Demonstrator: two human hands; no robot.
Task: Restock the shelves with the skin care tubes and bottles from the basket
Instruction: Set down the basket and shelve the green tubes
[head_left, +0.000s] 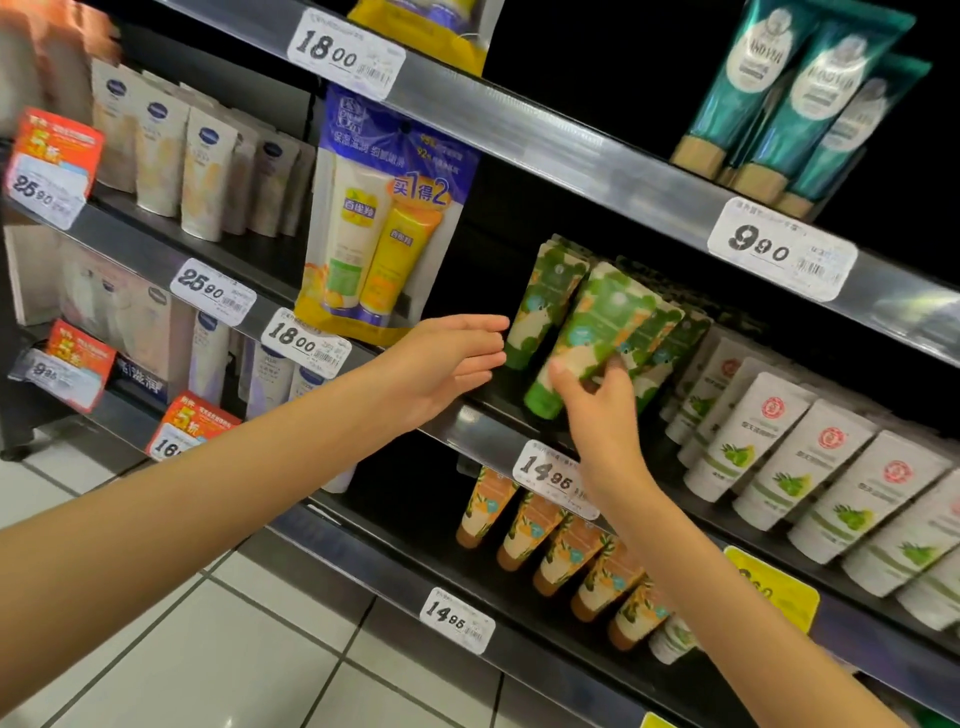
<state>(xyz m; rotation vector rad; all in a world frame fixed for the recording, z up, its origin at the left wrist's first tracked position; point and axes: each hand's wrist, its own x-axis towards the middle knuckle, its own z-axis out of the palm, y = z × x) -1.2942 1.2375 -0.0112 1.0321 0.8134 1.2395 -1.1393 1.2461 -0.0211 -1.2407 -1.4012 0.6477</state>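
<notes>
A green and cream patterned tube (587, 332) stands cap-down at the front of the middle shelf (483, 436), and my right hand (597, 410) grips its lower part between thumb and fingers. Another green tube (545, 296) stands just left of it, with more green tubes (670, 332) lined up behind. My left hand (447, 364) hovers open beside the leftmost green tube, fingertips almost touching it, holding nothing. The basket is out of sight.
White tubes with green leaves (810, 467) fill the shelf to the right. Orange patterned tubes (561, 551) stand on the shelf below. A blue and yellow twin pack (379, 223) hangs left of the green tubes. Teal tubes (800, 98) sit on the top shelf. Tiled floor (208, 649) lies below.
</notes>
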